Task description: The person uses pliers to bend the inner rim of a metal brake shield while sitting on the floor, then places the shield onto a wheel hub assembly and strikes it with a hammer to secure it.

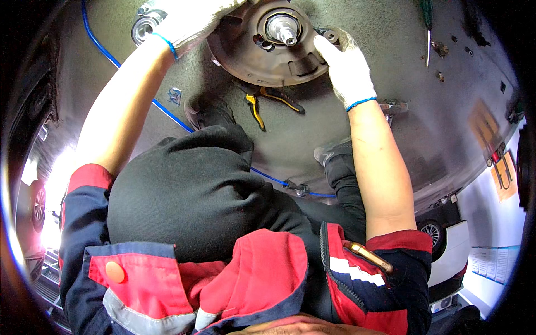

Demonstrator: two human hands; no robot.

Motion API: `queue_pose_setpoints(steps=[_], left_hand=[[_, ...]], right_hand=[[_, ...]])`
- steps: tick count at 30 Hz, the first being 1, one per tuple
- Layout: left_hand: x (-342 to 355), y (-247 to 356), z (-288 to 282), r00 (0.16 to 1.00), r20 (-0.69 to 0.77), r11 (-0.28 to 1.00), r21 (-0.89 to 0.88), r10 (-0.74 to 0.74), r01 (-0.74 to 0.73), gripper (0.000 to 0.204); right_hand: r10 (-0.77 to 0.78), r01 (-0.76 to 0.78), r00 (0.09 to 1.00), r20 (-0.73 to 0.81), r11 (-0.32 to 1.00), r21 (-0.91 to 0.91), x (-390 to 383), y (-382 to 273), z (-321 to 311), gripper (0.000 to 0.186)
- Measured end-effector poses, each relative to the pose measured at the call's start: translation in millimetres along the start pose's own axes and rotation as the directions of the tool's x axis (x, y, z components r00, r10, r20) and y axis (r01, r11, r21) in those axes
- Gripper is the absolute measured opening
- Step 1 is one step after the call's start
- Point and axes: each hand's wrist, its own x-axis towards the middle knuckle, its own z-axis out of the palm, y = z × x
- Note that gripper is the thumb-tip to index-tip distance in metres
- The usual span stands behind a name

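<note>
I hold a brown metal backing plate [245,50] with a silver spindle hub [283,29] at its centre. My left hand [195,21], in a white glove, is closed at the plate's upper left edge, its fingertips partly cut off by the picture's top. My right hand [346,67], also gloved, grips the right side beside a bolt boss, thumb in front. A silver cylindrical bearing part [143,28] lies just left of my left hand. Yellow-and-black pliers [257,111] lie on the dark floor [402,139] just below the plate.
A blue hose [109,56] with a coupling [296,187] crosses the floor. A green screwdriver [426,28] and small parts are at upper right, red-handled tools [498,159] at far right. Parked cars [449,257] are at both sides. My legs [184,195] are below my hands.
</note>
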Motion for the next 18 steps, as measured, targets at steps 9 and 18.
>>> queue_pose_setpoints(steps=[9, 18], left_hand=[[-9, -3, 1, 0.991, -0.091, 0.959, 0.276, 0.095, -0.066, 0.055], [-46, -59, 5, 0.953, -0.131, 0.962, -0.037, -0.274, 0.272, 0.045]], right_hand=[[0.011, -0.001, 0.999, 0.048, 0.978, -0.208, 11, -2, -5, 0.058], [-0.269, 0.204, 0.962, -0.050, 0.824, -0.529, 16, -17, -7, 0.067]])
